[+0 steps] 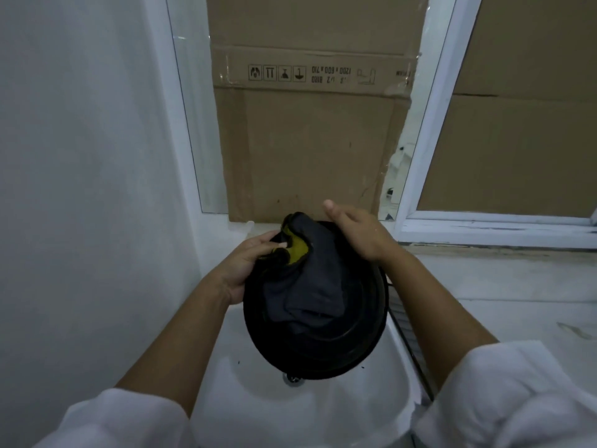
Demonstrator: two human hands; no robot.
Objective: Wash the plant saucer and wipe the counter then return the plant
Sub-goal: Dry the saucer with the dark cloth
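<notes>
While I watch through the head camera, I log these items:

1. Plant saucer (355,344): black, round, held tilted above the white sink (258,399), its near rim just over the drain (292,379).
2. Cloth (310,279): dark grey with a yellow inner face, bunched inside the saucer.
3. Left hand (248,263): fingers curled round the saucer's left rim, thumb pressed on the cloth's edge.
4. Right hand (355,231): flat, fingers straight, laid over the cloth's far right side, gripping nothing.
5. Counter (500,286): pale, right of the sink, below the window frame (429,124).
6. Cardboard (307,140): brown sheet covering the window behind.
</notes>
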